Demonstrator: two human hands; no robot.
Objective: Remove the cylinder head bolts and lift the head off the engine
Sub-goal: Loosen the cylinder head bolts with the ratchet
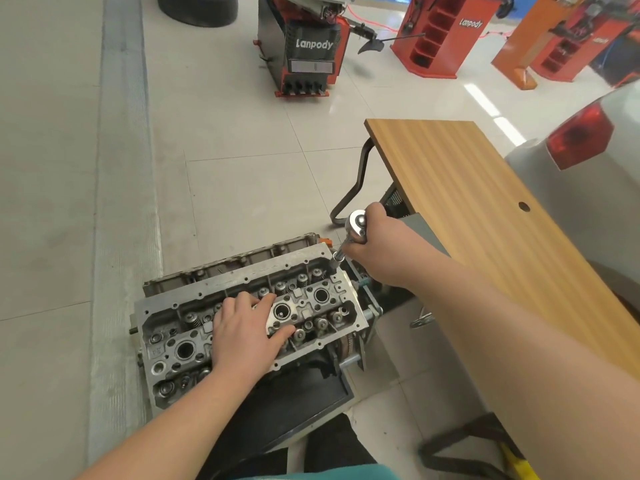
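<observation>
At lower centre of the frame, the cylinder head (242,306) sat on the engine (304,382), valve springs filling its open top. The left hand (247,332) lay flat on it with fingers spread, while the right hand (375,251) gripped a ratchet (355,226) whose socket seemingly met the head's far corner.

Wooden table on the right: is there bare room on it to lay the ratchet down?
Yes. The wooden table top shows bare from its far edge down to the right hand holding the ratchet; only a small hole interrupts it. The cylinder head is crowded, with the left hand resting on it.
</observation>
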